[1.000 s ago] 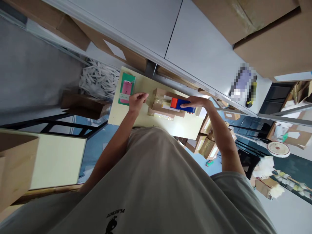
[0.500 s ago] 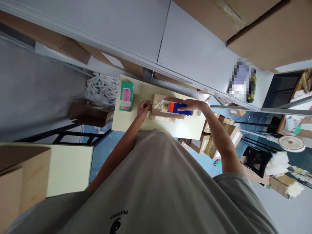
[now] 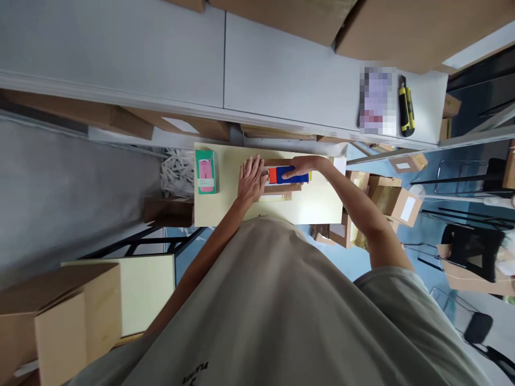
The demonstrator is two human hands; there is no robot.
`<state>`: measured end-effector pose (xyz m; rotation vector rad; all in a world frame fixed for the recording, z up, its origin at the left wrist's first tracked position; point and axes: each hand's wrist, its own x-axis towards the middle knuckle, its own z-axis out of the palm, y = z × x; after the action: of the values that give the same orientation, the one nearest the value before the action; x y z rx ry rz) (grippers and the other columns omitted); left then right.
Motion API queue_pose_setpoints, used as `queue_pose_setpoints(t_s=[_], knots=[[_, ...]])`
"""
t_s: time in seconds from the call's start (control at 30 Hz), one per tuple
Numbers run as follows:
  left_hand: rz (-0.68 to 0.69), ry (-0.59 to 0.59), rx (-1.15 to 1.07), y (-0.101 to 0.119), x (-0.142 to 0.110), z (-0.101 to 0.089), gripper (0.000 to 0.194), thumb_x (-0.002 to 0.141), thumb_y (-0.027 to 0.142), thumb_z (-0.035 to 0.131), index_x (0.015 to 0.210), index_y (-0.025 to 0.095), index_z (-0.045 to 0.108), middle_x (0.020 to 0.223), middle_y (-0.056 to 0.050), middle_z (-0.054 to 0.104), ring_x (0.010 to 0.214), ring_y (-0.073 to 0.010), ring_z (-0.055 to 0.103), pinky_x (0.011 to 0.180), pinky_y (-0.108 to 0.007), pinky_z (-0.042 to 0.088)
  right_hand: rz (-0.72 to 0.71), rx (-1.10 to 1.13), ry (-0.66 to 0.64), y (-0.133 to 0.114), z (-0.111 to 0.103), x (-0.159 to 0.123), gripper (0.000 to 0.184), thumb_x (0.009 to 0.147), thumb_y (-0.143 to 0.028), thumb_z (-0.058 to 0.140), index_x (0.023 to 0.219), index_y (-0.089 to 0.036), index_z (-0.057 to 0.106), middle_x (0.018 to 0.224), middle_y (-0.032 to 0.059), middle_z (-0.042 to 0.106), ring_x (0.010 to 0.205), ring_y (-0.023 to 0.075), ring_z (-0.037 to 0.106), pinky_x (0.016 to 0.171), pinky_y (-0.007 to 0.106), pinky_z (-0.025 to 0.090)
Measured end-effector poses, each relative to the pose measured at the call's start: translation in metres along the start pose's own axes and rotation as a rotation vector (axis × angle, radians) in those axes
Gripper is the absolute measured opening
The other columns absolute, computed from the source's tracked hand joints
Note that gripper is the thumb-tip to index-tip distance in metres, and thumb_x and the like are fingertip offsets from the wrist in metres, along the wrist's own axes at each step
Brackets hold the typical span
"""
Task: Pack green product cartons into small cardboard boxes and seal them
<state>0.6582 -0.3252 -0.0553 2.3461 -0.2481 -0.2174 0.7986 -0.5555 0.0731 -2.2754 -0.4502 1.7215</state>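
A small cardboard box [image 3: 277, 162] lies on the cream table [image 3: 322, 212] in front of me. My left hand [image 3: 251, 179] is flat on the box's left end, fingers stretched out and pointing away from me. In my right hand [image 3: 308, 165] is a blue and orange tape dispenser [image 3: 295, 175], held lying over the top of the box. Its orange end points left, close to my left thumb. My fingers hide part of the dispenser's right side. To the left on the table is a green box with a pink cup picture [image 3: 206, 171].
Above the table runs a grey shelf [image 3: 169, 59] carrying large cartons [image 3: 402, 32], a yellow and black utility knife [image 3: 406, 107] and a blurred-out item [image 3: 376, 99]. Shredded white paper [image 3: 177, 171] is beyond the table's left edge. Several cardboard boxes [image 3: 396, 203] stand at the right.
My left hand has gone from closed fingers at the box's left edge to lying flat on its left end. My right hand still holds the tape dispenser over the box. The view has shifted.
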Motion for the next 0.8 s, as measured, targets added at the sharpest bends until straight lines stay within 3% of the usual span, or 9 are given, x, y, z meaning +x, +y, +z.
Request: queue_pose_setpoints(t_s=[0.1, 0.17, 0.33, 0.43, 0.53, 0.7, 0.8], knots=[[-0.017, -0.022, 0.070, -0.001, -0.001, -0.003, 0.080, 0.118, 0.058, 0.020, 0.182, 0.012, 0.035, 0.191, -0.013, 0.026, 0.181, -0.0342, 0.011, 0.146, -0.060, -0.001, 0.002, 0.052, -0.053, 0.005, -0.003, -0.016, 0.082, 0.082, -0.094, 0.080, 0.103, -0.015, 0.082, 0.085, 0.0105, 0.084, 0.083, 0.0284, 0.082, 0.079, 0.035, 0.061], [-0.032, -0.036, 0.100, 0.001, -0.001, -0.005, 0.080, 0.118, 0.056, 0.020, 0.182, 0.013, 0.035, 0.191, -0.013, 0.025, 0.181, -0.0349, 0.011, 0.146, -0.062, -0.001, 0.034, 0.056, -0.063, 0.022, -0.007, -0.036, 0.083, 0.082, -0.095, 0.079, 0.100, -0.014, 0.082, 0.084, 0.0107, 0.083, 0.082, 0.0281, 0.082, 0.079, 0.035, 0.062], [-0.052, -0.024, 0.044, 0.006, 0.001, -0.005, 0.081, 0.115, 0.061, 0.034, 0.180, 0.013, 0.041, 0.191, -0.015, 0.027, 0.181, -0.0393, 0.011, 0.146, -0.064, -0.002, 0.141, 0.083, -0.038, 0.099, -0.015, -0.094, 0.083, 0.080, -0.094, 0.083, 0.097, -0.013, 0.085, 0.084, 0.0113, 0.084, 0.081, 0.0283, 0.082, 0.081, 0.037, 0.063], [-0.068, 0.021, -0.066, 0.010, 0.002, -0.005, 0.084, 0.110, 0.066, 0.048, 0.177, 0.015, 0.048, 0.190, -0.015, 0.031, 0.181, -0.0404, 0.012, 0.146, -0.063, -0.004, 0.173, 0.075, 0.018, 0.133, -0.013, -0.105, 0.080, 0.082, -0.091, 0.083, 0.100, -0.013, 0.087, 0.082, 0.0106, 0.084, 0.081, 0.0276, 0.082, 0.083, 0.037, 0.063], [-0.091, 0.043, -0.102, 0.013, 0.003, -0.005, 0.085, 0.108, 0.069, 0.054, 0.175, 0.016, 0.051, 0.189, -0.014, 0.033, 0.181, -0.0406, 0.011, 0.146, -0.063, -0.005, 0.205, 0.048, 0.057, 0.141, -0.008, -0.090, 0.078, 0.084, -0.088, 0.085, 0.099, -0.011, 0.087, 0.079, 0.0104, 0.083, 0.079, 0.0282, 0.082, 0.083, 0.037, 0.064], [-0.090, 0.024, -0.026, 0.016, 0.003, -0.005, 0.082, 0.110, 0.064, 0.049, 0.176, 0.016, 0.050, 0.189, -0.016, 0.032, 0.181, -0.0400, 0.009, 0.146, -0.065, -0.005, 0.344, -0.010, 0.127, 0.120, 0.008, -0.041, 0.071, 0.091, -0.077, 0.087, 0.108, -0.008, 0.086, 0.079, 0.0134, 0.082, 0.082, 0.0333, 0.083, 0.084, 0.042, 0.066], [-0.091, 0.016, 0.005, 0.015, 0.004, -0.003, 0.081, 0.110, 0.063, 0.048, 0.176, 0.015, 0.049, 0.189, -0.017, 0.031, 0.181, -0.0409, 0.009, 0.145, -0.066, -0.006, 0.236, 0.000, 0.265, 0.106, 0.030, -0.012, 0.062, 0.098, -0.061, 0.086, 0.125, -0.005, 0.082, 0.095, 0.0218, 0.085, 0.105, 0.0408, 0.082, 0.097, 0.051, 0.064]])
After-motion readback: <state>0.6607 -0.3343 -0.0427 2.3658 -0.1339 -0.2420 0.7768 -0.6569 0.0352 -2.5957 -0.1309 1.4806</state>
